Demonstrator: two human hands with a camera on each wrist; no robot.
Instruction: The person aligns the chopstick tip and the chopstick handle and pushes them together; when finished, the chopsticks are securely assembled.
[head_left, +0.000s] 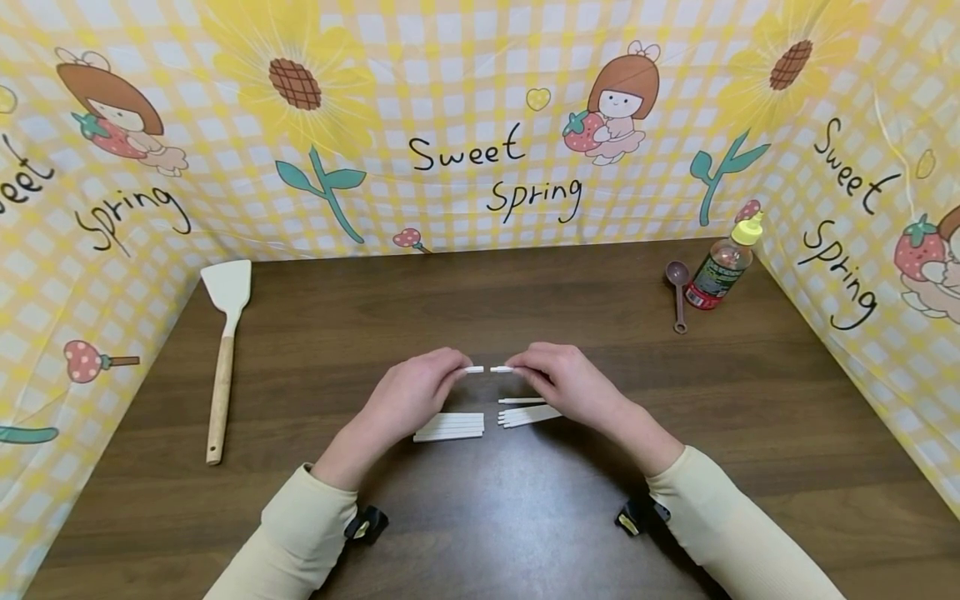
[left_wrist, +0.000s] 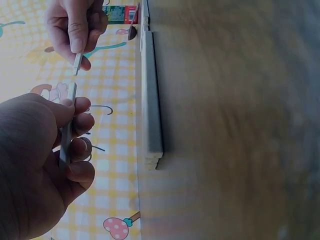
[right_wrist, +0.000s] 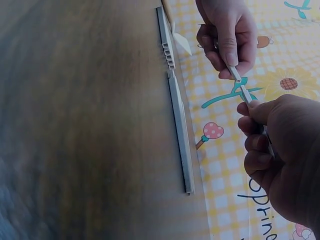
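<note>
Above the middle of the table, my left hand (head_left: 411, 385) pinches a slim white stick (head_left: 475, 369), its end pointing right. My right hand (head_left: 576, 382) pinches another slim white stick (head_left: 501, 369) whose narrower tip faces the first one. A small gap separates the two ends; the right wrist view shows a hollow end on the left stick (right_wrist: 237, 77). Below the left hand, several white sticks (head_left: 450, 427) lie side by side on the table. Several more sticks with narrow tips (head_left: 525, 415) lie under the right hand, plus a single stick (head_left: 519, 401) just behind them, partly hidden.
A white spatula with a wooden handle (head_left: 221, 392) lies at the left. At the back right, a brown measuring spoon (head_left: 678, 296) lies beside a yellow-capped bottle (head_left: 720, 271). Yellow checked cloth (head_left: 465, 75) walls the brown table (head_left: 517, 533) at the back and sides.
</note>
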